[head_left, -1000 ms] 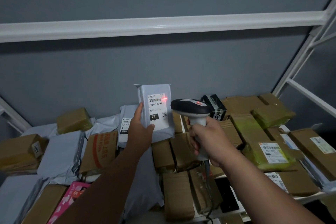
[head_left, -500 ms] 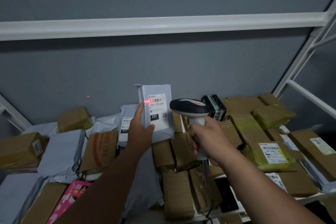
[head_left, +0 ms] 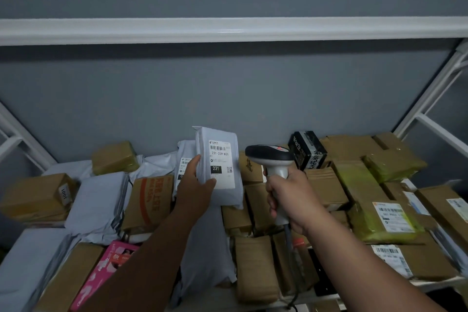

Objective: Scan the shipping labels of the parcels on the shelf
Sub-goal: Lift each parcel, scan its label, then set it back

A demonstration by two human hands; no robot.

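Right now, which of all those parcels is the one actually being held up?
The grey mailer bag labelled 231-239-K01: the left hand grips it upright above the pile, beside the scanner. Every other parcel lies on the shelf.

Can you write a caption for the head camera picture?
Left hand holds up a grey parcel while right hand aims a scanner.

Two bare forearms, no sleeves, left hand (head_left: 196,191), right hand (head_left: 291,200)

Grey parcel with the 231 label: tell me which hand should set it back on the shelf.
Left. The left hand already grips the grey parcel upright above the pile, while the right hand is wrapped around the scanner handle.
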